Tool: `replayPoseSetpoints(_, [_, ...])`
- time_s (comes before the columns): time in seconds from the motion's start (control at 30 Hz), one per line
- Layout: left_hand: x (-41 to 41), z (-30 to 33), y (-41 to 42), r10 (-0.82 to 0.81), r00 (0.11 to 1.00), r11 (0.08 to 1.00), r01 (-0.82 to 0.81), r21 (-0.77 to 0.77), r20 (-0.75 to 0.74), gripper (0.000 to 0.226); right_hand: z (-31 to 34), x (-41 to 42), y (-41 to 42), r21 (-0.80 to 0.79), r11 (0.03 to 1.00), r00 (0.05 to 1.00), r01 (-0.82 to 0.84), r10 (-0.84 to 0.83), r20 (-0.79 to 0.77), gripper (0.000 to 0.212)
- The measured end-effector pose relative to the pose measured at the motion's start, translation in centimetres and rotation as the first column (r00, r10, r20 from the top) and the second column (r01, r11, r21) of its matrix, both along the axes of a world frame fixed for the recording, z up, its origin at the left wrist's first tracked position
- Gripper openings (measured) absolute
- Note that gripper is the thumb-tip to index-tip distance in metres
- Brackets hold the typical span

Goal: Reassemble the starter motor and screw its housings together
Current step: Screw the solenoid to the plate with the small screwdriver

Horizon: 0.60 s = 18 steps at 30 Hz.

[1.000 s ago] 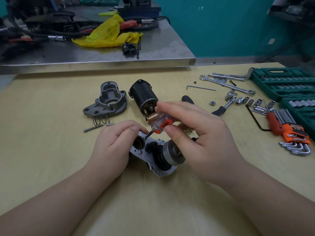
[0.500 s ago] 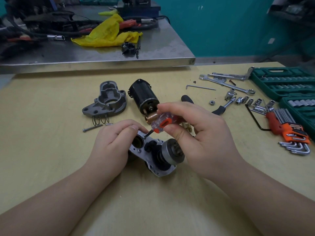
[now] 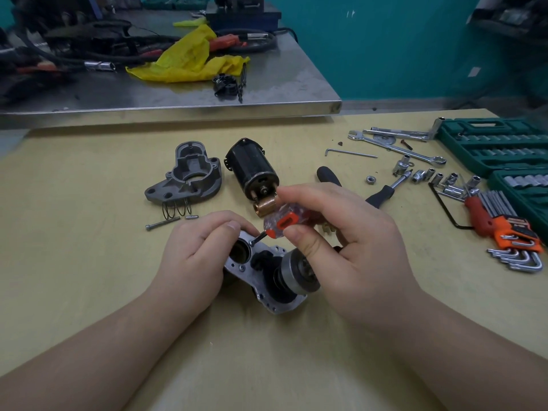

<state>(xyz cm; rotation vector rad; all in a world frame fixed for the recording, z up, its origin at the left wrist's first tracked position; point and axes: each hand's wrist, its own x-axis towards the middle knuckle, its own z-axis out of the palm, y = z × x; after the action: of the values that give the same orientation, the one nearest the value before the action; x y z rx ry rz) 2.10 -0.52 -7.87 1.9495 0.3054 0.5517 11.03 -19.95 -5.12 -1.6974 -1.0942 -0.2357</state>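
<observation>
The silver starter housing [image 3: 261, 280] with its drive gear [image 3: 296, 272] lies on the yellow table in front of me. My left hand [image 3: 195, 256] grips its left end. My right hand [image 3: 341, 241] pinches a stubby screwdriver [image 3: 281, 222] with a clear and orange handle; its tip sits on a screw at the housing's top face. Behind lie the grey nose housing [image 3: 186, 176], the black motor body [image 3: 252, 167] with a copper part [image 3: 264, 206], a spring [image 3: 176, 209] and a long bolt [image 3: 161, 223].
Wrenches [image 3: 397, 148], a hex key [image 3: 350, 152], loose sockets [image 3: 439, 178], a ratchet handle [image 3: 382, 192] and an orange hex key set [image 3: 504, 226] lie at the right. Green socket cases [image 3: 498, 146] stand at the far right. A steel bench [image 3: 178, 93] with a yellow rag is behind.
My right hand has turned the screwdriver handle slightly on the screw. My left hand and the housing have stayed in place.
</observation>
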Motion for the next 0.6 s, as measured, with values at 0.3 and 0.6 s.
replayPoseSetpoints(0.3, [-0.2, 0.2, -0.3, -0.074, 0.997, 0.996, 0.073, 0.055, 0.006, 0.03, 0.0, -0.2, -0.8, 0.142, 0.988, 0.991, -0.059, 0.04, 0.131, 0.029])
replayPoseSetpoints(0.6, [-0.6, 0.0, -0.5, -0.056, 0.998, 0.992, 0.056, 0.113, -0.004, 0.014, 0.3, 4.5, -1.2, 0.299, 0.928, 0.893, 0.223, -0.072, -0.444, 0.029])
